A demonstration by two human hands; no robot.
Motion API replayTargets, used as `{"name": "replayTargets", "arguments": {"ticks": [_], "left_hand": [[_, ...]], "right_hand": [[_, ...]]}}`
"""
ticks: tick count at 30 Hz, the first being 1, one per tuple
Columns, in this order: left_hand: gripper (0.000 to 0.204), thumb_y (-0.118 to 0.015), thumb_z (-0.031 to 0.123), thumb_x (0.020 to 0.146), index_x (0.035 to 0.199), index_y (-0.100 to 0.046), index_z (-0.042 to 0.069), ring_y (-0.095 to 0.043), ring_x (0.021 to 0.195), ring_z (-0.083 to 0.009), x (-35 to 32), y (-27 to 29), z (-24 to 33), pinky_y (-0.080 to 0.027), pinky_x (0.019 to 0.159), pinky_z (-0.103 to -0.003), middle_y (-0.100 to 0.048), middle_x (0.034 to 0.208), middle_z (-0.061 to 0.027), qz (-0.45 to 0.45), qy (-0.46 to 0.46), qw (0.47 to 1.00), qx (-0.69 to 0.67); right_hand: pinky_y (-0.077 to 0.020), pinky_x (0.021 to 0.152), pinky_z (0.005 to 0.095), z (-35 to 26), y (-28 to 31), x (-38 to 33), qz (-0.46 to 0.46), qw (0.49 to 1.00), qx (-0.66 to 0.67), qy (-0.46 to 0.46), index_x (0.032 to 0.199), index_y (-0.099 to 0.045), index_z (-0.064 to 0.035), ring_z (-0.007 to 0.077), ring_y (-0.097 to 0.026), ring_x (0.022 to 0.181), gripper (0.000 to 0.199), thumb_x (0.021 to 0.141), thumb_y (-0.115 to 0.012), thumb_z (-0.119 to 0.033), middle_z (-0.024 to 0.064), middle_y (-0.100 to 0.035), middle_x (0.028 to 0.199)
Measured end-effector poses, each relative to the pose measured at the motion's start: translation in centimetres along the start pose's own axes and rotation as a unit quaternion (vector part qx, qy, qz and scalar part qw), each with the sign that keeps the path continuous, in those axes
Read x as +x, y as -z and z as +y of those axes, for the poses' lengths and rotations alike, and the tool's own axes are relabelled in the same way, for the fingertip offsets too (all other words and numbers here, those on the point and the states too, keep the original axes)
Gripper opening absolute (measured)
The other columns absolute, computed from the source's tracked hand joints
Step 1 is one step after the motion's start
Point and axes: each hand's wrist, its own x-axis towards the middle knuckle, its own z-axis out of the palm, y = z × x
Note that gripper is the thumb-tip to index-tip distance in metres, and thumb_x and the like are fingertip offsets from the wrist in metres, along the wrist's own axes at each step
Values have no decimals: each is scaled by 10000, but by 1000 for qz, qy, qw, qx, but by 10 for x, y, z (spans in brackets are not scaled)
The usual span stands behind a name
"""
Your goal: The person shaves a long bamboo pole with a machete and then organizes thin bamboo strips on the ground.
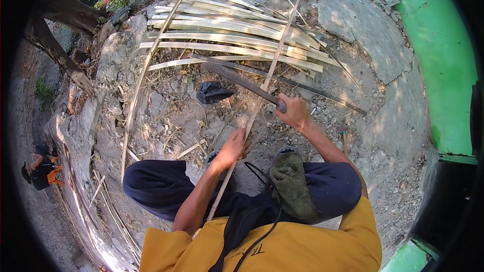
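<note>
My left hand point(235, 146) is closed round a long bamboo strip point(282, 40), which runs from near my lap away over the ground. My right hand point(294, 113) grips the handle of a machete point(229, 74). Its long dark blade points to the far left and crosses the strip just beyond my left hand; whether the edge bites into the strip I cannot tell. Farther off lies a loose pile of split bamboo slats point(217, 38), pale and roughly side by side. A green-brown cloth point(292, 186) covers part of my right knee.
A long bamboo pole point(146, 65) lies left of the pile. Beyond my right hand is a dark strip point(322, 90); a crumpled black plastic bag point(214, 92) lies near the blade. A green wall point(441, 65) borders the right. A person point(40, 168) sits far left, near tree trunks point(55, 45).
</note>
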Motion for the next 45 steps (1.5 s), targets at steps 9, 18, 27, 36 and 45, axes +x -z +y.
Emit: {"name": "replayTargets", "arguments": {"ticks": [9, 18, 27, 36, 45], "left_hand": [[445, -283, 496, 1085, 885, -435, 129, -232, 400, -77, -19, 3, 5, -206, 386, -255, -290, 565, 47, -23, -1, 1000, -7], [469, -286, 532, 1075, 919, -453, 122, -229, 398, -79, -32, 5, 1, -221, 393, -250, -289, 549, 39, -30, 16, 999, -14], [447, -283, 526, 1076, 936, -437, 130, -247, 407, -84, -23, 21, 4, -222, 412, -265, -293, 558, 45, -61, 37, 996, -47], [487, -258, 535, 1078, 884, -441, 128, -242, 393, -88, -53, 20, 6, -247, 407, -261, -276, 535, 47, -35, 26, 999, 6], [591, -403, 538, 1054, 952, -527, -31, -573, 706, -314, -58, 40, 21, -440, 672, -463, -548, 713, -164, 122, -121, 883, 438]], "right_hand": [[-560, 627, 485, 0, 13, 24, 9, 999, -24, -44, 972, -626, -79, 376, -698, 686, 301, 799, -752, -290, 176, -684, 718], [-584, 647, 461, 23, 23, 38, 27, 997, -64, -18, 942, -628, -66, 353, -703, 661, 271, 795, -740, -264, 159, -684, 690], [-571, 625, 465, -2, -4, 9, -19, 998, -24, 58, 964, -615, -96, 352, -711, 693, 321, 774, -739, -324, 167, -703, 756], [-580, 652, 486, 81, 30, 73, 80, 989, -104, -75, 975, -633, -51, 397, -705, 725, 322, 791, -757, -283, 203, -697, 752], [-559, 646, 497, 30, 2, 24, 18, 999, -33, -16, 980, -623, -101, 391, -697, 736, 311, 779, -775, -282, 175, -697, 758]]}}
